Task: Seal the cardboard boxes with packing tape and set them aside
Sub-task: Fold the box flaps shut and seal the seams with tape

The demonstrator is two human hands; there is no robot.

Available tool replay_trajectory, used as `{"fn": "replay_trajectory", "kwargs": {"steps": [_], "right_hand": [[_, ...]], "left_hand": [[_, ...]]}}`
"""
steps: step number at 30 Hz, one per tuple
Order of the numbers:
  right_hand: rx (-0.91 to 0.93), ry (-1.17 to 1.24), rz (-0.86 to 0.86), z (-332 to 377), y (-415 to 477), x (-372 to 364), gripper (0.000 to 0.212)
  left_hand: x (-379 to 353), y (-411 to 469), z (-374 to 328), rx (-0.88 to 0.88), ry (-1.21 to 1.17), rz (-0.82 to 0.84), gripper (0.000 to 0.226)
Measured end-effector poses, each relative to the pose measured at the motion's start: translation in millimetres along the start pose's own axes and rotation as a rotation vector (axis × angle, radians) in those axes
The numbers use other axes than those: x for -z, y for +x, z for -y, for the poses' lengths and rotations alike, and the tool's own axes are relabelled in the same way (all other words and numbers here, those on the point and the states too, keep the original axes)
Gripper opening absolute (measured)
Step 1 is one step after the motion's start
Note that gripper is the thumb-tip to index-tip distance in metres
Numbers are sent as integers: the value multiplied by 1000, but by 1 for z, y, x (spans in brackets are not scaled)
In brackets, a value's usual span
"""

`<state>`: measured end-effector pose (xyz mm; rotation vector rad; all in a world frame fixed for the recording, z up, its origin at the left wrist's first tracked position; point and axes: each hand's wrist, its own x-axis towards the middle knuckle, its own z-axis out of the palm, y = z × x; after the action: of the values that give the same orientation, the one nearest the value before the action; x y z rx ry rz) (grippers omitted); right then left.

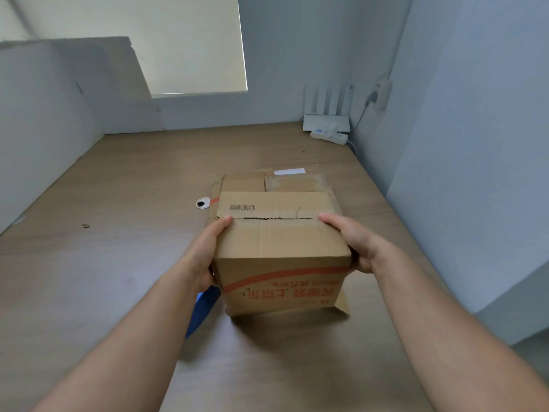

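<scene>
So there's a person at a wooden tabletop [118, 248], both bare arms reaching in from the bottom of the frame. Dead center is a cardboard box [282, 251] with red stripes and red printing on the near side, printing upside down from where the camera sits. The left hand [205, 251] is clamped on the box's left side, thumb hooked up onto the top flap, and the right hand [353, 242] does the same on the right side, fingers curled around the far edge out of view. Both hands are wrapped firmly on the box.

The top flaps are folded shut and meet along a ragged seam [267, 217] running left to right, with a barcode [242, 207] printed just behind it on the far flap. Can't see any fresh tape over that seam.

Right behind it, toward the upper middle, sits a second cardboard box [267, 181], flaps open-ish, with a white label [289, 171] on it. Something blue [205, 307] peeks out under the left wrist; can't tell what it is. A small roundish grommet [203, 202] is in the tabletop left of the boxes. Far upper right corner has a white router [326, 120] and a power strip [329, 135] against the wall.
</scene>
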<state>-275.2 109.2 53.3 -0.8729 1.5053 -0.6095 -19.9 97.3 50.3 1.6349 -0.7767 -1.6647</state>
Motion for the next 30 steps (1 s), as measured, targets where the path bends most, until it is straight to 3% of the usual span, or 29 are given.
{"fn": "replay_trajectory", "kwargs": {"steps": [7, 14, 18, 22, 26, 30], "right_hand": [[12, -54, -30, 1, -16, 25, 39], [112, 109, -87, -8, 12, 10, 43], [81, 120, -62, -16, 13, 30, 42], [-8, 71, -108, -46, 7, 51, 36], [126, 117, -220, -76, 17, 39, 30], [173, 105, -162, -74, 22, 13, 33]], "left_hand": [[-13, -18, 14, 15, 19, 17, 35], [-18, -18, 13, -89, 30, -43, 34], [-37, -16, 14, -107, 99, -28, 29], [-61, -11, 50, 4, 113, 42, 36], [-53, -7, 72, -15, 148, 70, 29], [-27, -4, 74, -26, 175, 5, 51]]}}
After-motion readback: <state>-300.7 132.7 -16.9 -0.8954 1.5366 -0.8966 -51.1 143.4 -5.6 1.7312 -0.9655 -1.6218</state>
